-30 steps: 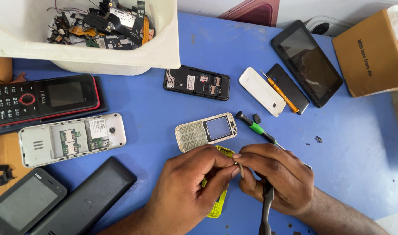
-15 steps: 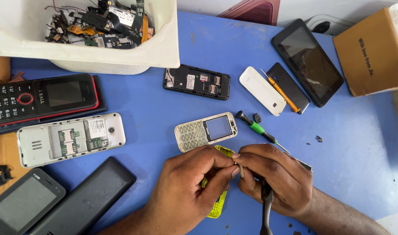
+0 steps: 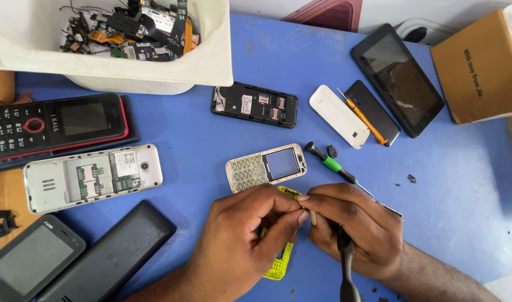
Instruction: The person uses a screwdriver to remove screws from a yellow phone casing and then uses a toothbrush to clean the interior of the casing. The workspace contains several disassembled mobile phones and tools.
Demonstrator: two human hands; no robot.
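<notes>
Both hands stay together as before: left hand (image 3: pixel 242 232) and right hand (image 3: pixel 354 229) pinch a flat yellow-green plastic frame (image 3: pixel 278 263), the right also gripping a dark tool (image 3: pixel 345 263). Just above them lies a pale keypad phone (image 3: pixel 266 166) on the smooth blue worktop (image 3: pixel 446 212).

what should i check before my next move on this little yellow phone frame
1. Yellow frame steady: ok, it lies on the blue table under both hands.
2. Left hand grip: ok, fingertips pinch at the frame's top edge.
3. Right hand tool: ok, a dark handle sits in the fist; its tip is hidden.
4. What the fingertips pinch: cannot tell, too small.
5. Green screwdriver in reach: ok, just above the right hand.
6. Keypad phone out of the way: ok, apart from the hands.
</notes>
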